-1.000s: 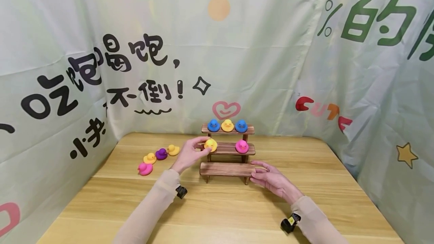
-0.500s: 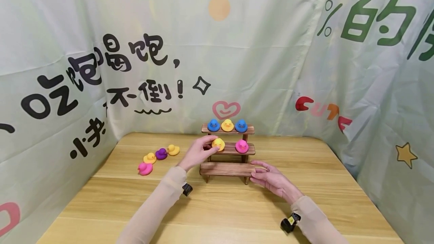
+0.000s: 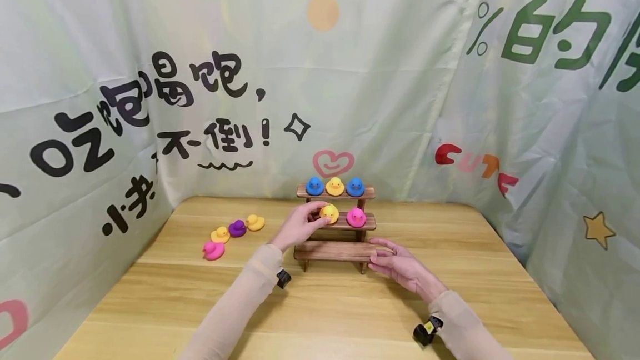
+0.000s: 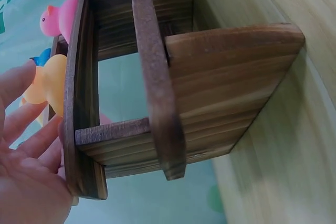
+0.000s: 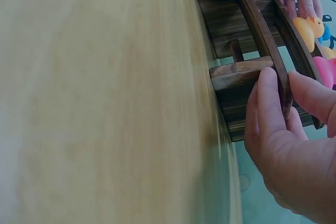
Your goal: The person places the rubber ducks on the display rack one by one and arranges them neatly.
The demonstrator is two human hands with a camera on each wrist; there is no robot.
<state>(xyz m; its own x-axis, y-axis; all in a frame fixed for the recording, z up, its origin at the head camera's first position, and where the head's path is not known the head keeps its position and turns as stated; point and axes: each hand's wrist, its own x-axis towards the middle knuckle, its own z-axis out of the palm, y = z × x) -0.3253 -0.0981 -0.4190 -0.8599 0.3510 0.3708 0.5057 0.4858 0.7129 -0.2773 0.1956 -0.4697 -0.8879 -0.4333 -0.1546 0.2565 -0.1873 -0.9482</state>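
i saw the left hand (image 3: pixel 299 225) pinch a yellow duck (image 3: pixel 329 213) between thumb and fingers at the middle shelf (image 3: pixel 343 221), near the pink duck (image 3: pixel 356 217); the right hand (image 3: pixel 401 269) gripped the bottom shelf (image 3: pixel 332 250) by one end.

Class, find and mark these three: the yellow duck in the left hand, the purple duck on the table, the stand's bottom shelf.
Yellow duck (image 3: pixel 329 213), head view: its front, near the beak.
Purple duck (image 3: pixel 236 230), head view: the side of its body.
Bottom shelf (image 3: pixel 332 249), head view: middle of its top.
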